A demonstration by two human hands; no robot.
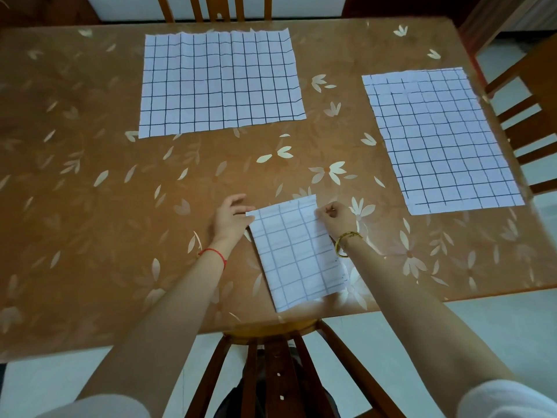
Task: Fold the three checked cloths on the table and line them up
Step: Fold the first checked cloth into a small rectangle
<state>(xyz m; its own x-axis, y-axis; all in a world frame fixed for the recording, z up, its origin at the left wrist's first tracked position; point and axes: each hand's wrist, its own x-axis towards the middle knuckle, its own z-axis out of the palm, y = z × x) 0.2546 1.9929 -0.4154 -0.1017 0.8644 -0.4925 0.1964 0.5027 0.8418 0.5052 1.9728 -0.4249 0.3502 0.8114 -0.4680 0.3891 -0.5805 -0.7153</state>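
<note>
A folded white checked cloth (295,254) lies near the table's front edge, between my hands. My left hand (230,217) pinches its far left corner. My right hand (334,217) pinches its far right corner with curled fingers. A second checked cloth (221,82) lies spread flat at the back middle of the table. A third checked cloth (440,140) lies spread flat at the right, close to the table's right edge.
The table (90,176) has a brown cover with pale flower prints. Wooden chairs stand at the back (214,9), at the right (524,116) and right below me (271,363). The folded cloth's near edge reaches the table's front rim.
</note>
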